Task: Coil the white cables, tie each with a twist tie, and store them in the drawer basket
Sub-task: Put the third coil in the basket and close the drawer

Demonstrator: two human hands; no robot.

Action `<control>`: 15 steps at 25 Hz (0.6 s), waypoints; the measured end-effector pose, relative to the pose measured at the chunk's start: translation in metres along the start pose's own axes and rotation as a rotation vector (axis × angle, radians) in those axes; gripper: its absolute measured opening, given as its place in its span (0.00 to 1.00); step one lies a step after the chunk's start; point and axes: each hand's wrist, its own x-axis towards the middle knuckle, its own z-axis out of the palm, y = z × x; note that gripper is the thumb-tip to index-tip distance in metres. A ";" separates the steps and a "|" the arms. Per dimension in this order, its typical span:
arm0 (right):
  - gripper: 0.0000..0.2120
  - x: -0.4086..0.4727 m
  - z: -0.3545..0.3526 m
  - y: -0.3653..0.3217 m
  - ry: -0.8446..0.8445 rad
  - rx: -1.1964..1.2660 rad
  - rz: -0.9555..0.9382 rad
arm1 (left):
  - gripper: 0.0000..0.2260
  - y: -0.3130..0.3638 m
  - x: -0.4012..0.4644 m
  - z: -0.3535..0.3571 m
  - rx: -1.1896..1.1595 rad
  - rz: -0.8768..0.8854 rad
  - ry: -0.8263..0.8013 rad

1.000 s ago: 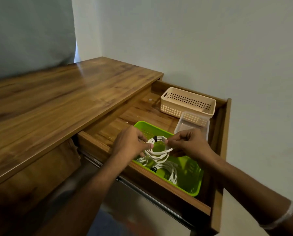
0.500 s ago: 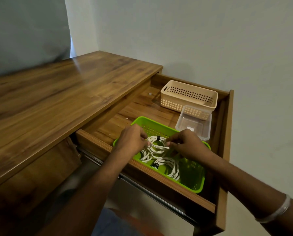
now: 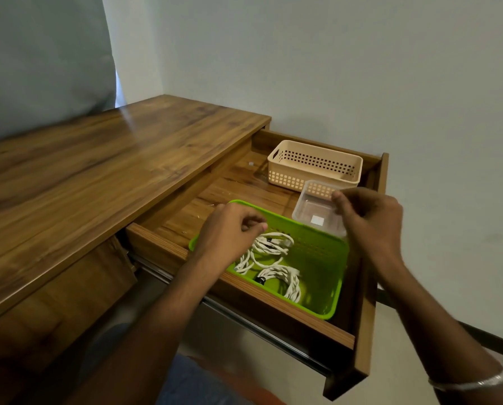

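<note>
I see the wooden table [image 3: 104,176] at left with its drawer [image 3: 370,293] pulled out. My left hand [image 3: 227,229] hovers loosely curled, holding nothing, over the green basket [image 3: 326,252], where the coiled white cables [image 3: 270,252] lie. My right hand [image 3: 367,217], fingers half-curled and empty, hangs beside the clear tub [image 3: 317,214].

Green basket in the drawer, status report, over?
Both hands, left and right, empty above green basket. Coiled white cables lying inside, dark ties on. Nothing in the way.

Coiled cables [image 3: 273,252] in basket [image 3: 329,299], in drawer [image 3: 273,323]
</note>
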 end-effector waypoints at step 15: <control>0.18 0.007 -0.015 0.101 -0.051 0.117 0.389 | 0.18 0.087 -0.030 0.090 0.341 0.925 -0.553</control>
